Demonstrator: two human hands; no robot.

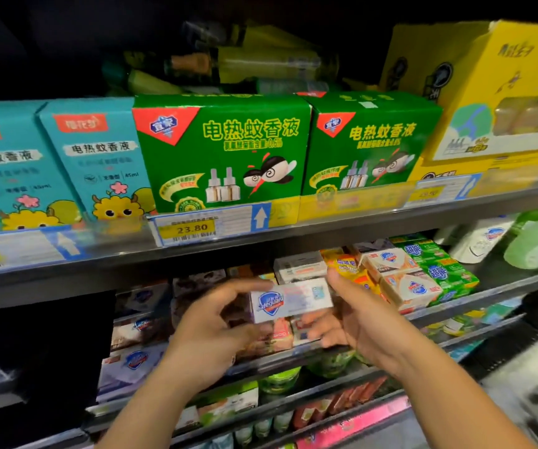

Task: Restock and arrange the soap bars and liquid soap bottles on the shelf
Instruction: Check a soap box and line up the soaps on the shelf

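Note:
A white boxed soap bar with a blue shield logo is held in front of the soap shelf. My left hand grips its left end, thumb under and fingers over the top. My right hand holds its right end, thumb on the top corner and fingers beneath. Behind it, stacked soap boxes in cream and orange fill the shelf, with green soap packs to their right. More white and blue soap boxes sit at the lower left. Pale green and white liquid soap pouches lie at the far right.
The shelf above carries green mosquito-liquid boxes, teal boxes and a yellow carton. A price tag reading 23.80 hangs on its rail. Lower shelves hold green tubs and small packets.

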